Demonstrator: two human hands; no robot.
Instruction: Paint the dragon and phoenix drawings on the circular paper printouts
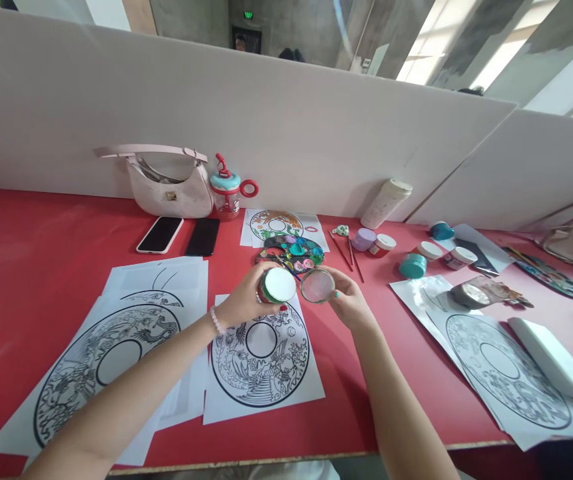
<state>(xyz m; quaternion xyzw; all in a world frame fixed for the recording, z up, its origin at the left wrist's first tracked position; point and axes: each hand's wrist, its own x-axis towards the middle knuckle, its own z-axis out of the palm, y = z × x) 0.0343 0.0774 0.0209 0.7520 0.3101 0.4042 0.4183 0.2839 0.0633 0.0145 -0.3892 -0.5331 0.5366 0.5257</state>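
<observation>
Left hand [244, 301] grips a small paint jar [276, 285] by its wall, white top facing up; right hand [347, 301] pinches the round lid [317, 285] just beside it. Both are held above the line drawing [261, 357], near the palette [291, 253], keeping paint close to the work.

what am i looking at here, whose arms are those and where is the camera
There is no machine here: the arms belong to a person wearing one camera on the head, looking forward and down.

The left hand grips a small paint jar with a white top. The right hand holds a round lid beside it.

Below them, on the red table, lies a black line drawing of a circular pattern. Just beyond the hands is a paint palette, with brushes and more jars to its right. Two phones and a pink bag sit by the back wall.
</observation>
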